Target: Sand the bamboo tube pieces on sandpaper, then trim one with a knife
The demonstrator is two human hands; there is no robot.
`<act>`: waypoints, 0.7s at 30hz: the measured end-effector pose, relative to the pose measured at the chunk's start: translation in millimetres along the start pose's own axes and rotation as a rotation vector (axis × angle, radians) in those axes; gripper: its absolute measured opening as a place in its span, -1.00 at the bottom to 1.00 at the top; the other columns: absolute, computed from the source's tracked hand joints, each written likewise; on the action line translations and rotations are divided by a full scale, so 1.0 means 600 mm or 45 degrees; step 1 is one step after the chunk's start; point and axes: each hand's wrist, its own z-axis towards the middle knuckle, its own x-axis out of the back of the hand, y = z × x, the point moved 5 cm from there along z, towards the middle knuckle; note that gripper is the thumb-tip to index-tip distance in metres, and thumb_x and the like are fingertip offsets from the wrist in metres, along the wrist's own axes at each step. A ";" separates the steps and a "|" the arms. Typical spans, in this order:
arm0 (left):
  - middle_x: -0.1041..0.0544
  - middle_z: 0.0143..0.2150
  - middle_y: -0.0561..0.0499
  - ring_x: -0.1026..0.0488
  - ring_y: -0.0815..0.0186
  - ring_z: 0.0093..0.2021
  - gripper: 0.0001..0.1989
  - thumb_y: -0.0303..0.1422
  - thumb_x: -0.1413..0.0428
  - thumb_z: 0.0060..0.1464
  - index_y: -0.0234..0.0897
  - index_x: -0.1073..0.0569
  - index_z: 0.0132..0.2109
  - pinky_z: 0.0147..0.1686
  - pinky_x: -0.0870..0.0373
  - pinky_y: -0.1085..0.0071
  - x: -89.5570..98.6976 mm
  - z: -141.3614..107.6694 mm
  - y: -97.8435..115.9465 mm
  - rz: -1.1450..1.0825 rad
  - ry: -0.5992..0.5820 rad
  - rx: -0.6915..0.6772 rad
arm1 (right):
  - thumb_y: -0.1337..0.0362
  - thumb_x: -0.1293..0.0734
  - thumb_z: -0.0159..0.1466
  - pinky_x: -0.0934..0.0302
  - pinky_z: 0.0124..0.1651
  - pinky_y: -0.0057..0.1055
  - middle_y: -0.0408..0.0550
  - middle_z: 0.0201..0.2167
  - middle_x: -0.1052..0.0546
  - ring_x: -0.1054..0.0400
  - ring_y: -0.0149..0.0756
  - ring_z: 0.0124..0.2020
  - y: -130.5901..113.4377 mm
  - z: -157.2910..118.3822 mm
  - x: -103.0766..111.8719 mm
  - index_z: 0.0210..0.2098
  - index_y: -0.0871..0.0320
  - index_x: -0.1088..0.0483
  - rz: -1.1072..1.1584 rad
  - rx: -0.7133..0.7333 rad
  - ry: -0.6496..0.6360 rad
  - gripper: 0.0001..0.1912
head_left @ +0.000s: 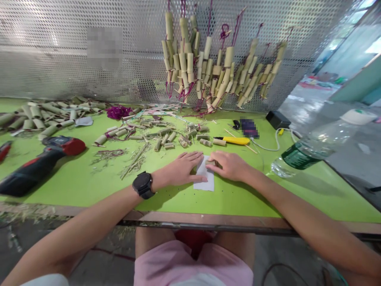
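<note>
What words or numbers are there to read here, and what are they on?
Nothing can be read for sure.
Bottle label: white marks on green, too blurred to read.
Watch: dark face, nothing readable.
Drill: nothing readable.
White paper: no writing shows on the uncovered part.

Two papers (210,182), many bamboo pieces (171,137), one drill (37,165), one bottle (302,154), one knife (237,140)

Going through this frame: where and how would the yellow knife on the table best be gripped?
Probably around the middle of its thick yellow handle, from above and the near side, with the right hand, which is closer. The handle lies lengthwise across the view, while the narrow dark end points left, by a bamboo piece.
</note>
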 end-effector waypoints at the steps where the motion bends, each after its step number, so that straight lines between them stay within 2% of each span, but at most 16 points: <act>1: -0.05 0.64 -0.24 0.00 -0.04 0.64 0.09 0.41 0.13 0.27 -0.32 -0.11 0.60 0.57 0.12 0.06 -0.001 0.000 -0.001 0.001 -0.003 0.006 | 0.07 -0.25 0.52 0.00 -0.36 -0.38 0.01 -0.31 -0.52 -0.33 -0.23 -0.40 0.006 0.000 0.002 -0.18 0.13 -0.36 -0.026 -0.047 0.015 -0.73; 3: -0.05 0.63 -0.25 0.00 -0.05 0.64 0.11 0.42 0.13 0.26 -0.35 -0.12 0.60 0.58 0.12 0.08 -0.002 0.001 -0.001 0.001 -0.002 0.014 | 0.08 -0.24 0.52 0.02 -0.37 -0.38 0.01 -0.31 -0.51 -0.31 -0.24 -0.42 0.010 0.000 0.003 -0.19 0.13 -0.35 -0.035 -0.076 0.029 -0.74; 8: -0.06 0.63 -0.25 0.00 -0.06 0.63 0.08 0.41 0.09 0.27 -0.32 -0.14 0.59 0.57 0.10 0.05 -0.001 0.001 -0.001 -0.008 0.012 -0.012 | 0.05 -0.24 0.53 -0.04 -0.33 -0.37 -0.01 -0.32 -0.53 -0.34 -0.22 -0.38 -0.002 -0.002 -0.004 -0.18 0.12 -0.38 0.057 0.074 -0.017 -0.72; 13: -0.08 0.63 -0.28 -0.04 -0.09 0.62 0.07 0.41 0.08 0.26 -0.31 -0.15 0.59 0.56 0.06 0.03 0.001 -0.001 -0.001 -0.004 0.018 0.017 | 0.09 -0.23 0.53 0.01 -0.36 -0.38 0.02 -0.30 -0.52 -0.34 -0.22 -0.38 0.020 0.001 0.006 -0.21 0.12 -0.36 -0.037 -0.097 0.033 -0.74; 18: -0.09 0.63 -0.26 -0.04 -0.08 0.62 0.07 0.41 0.06 0.26 -0.31 -0.17 0.58 0.56 0.06 0.06 0.000 -0.001 0.001 -0.012 0.017 -0.007 | 0.07 -0.23 0.53 -0.02 -0.33 -0.38 -0.01 -0.29 -0.53 -0.36 -0.21 -0.35 -0.002 -0.001 0.001 -0.16 0.10 -0.37 0.041 0.020 -0.011 -0.74; 21: -0.08 0.63 -0.27 -0.03 -0.09 0.62 0.06 0.39 0.07 0.28 -0.31 -0.15 0.58 0.55 0.06 0.03 0.000 0.001 -0.001 -0.005 0.025 0.017 | 0.06 -0.22 0.53 0.02 -0.35 -0.38 0.03 -0.26 -0.54 -0.35 -0.20 -0.35 0.007 0.000 0.005 -0.14 0.12 -0.38 -0.031 -0.084 0.010 -0.73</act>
